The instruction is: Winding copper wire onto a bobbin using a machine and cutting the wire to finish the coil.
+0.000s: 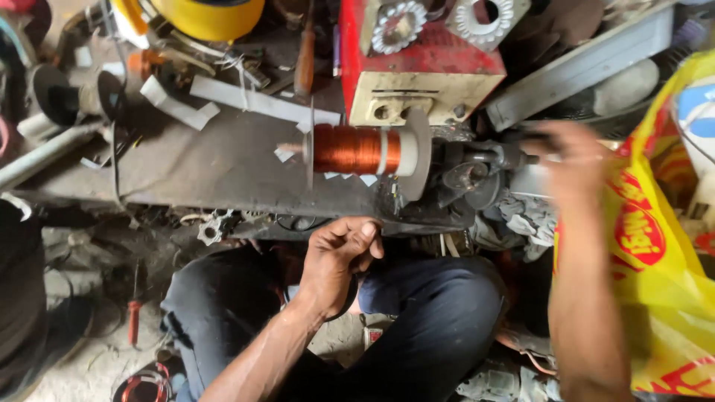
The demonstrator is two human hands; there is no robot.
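While tucked at the bench edge (223, 197), lower centre: left hand (339, 257) loosely closed, nothing plainly pinched. Above, copper coil (356, 149) sideways on its spindle, free to spin. Far right: right hand (570, 160) blurred at the crank, grip unreadable.

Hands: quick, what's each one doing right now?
Left hand: loosely curled below the copper wire coil, nothing visibly held.
Right hand: motion-blurred at the winding machine's crank; grip cannot be told.
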